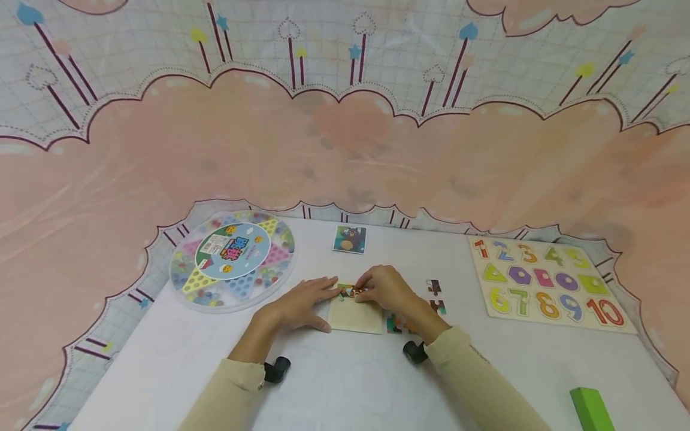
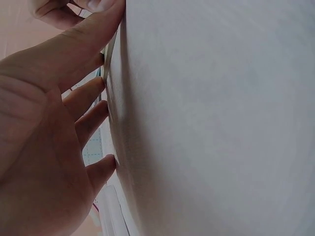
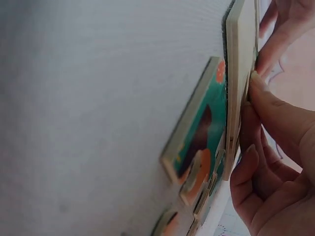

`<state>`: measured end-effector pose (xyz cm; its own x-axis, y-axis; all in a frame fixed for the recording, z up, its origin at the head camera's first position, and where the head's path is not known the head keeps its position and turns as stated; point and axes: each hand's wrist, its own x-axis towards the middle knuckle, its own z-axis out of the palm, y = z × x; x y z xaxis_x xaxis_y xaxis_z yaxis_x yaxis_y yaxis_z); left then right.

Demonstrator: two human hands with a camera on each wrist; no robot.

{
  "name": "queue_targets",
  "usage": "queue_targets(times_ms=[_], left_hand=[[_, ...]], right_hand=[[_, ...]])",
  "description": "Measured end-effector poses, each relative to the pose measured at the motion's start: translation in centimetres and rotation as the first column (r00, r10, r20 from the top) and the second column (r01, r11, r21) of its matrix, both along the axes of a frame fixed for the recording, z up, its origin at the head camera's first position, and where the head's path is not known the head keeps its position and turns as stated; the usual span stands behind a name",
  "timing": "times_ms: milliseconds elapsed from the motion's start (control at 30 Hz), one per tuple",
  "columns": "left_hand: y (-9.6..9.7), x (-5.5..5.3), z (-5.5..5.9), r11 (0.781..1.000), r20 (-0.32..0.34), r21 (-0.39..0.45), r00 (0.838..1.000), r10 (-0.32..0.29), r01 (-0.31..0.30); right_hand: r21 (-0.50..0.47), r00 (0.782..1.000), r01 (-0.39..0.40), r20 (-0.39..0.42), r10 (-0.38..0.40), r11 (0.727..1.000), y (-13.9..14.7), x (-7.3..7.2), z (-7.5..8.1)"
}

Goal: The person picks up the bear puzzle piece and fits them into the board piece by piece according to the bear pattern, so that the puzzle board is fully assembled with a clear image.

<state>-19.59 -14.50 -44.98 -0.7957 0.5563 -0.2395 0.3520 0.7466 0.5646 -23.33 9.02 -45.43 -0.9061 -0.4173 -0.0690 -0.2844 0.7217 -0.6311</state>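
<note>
A small wooden puzzle tray (image 1: 356,317) lies on the white table, with colourful jigsaw pieces (image 1: 348,291) along its far edge. My right hand (image 1: 389,291) reaches over the tray and pinches a puzzle piece (image 1: 357,291) between thumb and fingers, mostly hidden by them. Spread along the tray's left side, my left hand (image 1: 298,304) touches the pieces at the far left corner with its fingertips, thumb by the near left corner. In the right wrist view, loose puzzle pieces (image 3: 202,137) lie beside the tray wall (image 3: 238,64).
More loose pieces (image 1: 433,287) lie right of the tray. Behind it is a picture card (image 1: 349,239) of an animal. A round Chinese checkers board (image 1: 232,261) is at left, a wooden number board (image 1: 550,284) at right, a green block (image 1: 592,409) near front right.
</note>
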Motion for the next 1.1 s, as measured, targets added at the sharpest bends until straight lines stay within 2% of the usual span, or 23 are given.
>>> queue_targets(times_ms=[200, 767, 933, 1100], left_hand=[[0.2, 0.0, 0.0, 1.0, 0.007, -0.016, 1.0, 0.01, -0.01], [0.0, -0.2, 0.1, 1.0, 0.007, -0.007, 1.0, 0.006, -0.006], [0.0, -0.2, 0.2, 1.0, 0.004, -0.009, 1.0, 0.006, -0.006], [0.0, -0.2, 0.1, 1.0, 0.002, -0.009, 1.0, 0.0, 0.0]], right_hand=[[0.016, 1.0, 0.006, 0.001, -0.006, 1.0, 0.1, 0.2, 0.1], [0.039, 1.0, -0.01, 0.02, 0.01, 0.999, -0.1, -0.5, 0.0], [0.031, 0.997, -0.061, 0.05, 0.06, 0.998, 0.1, -0.6, 0.3], [-0.028, 0.987, -0.125, 0.099, 0.127, 0.992, 1.3, -1.1, 0.9]])
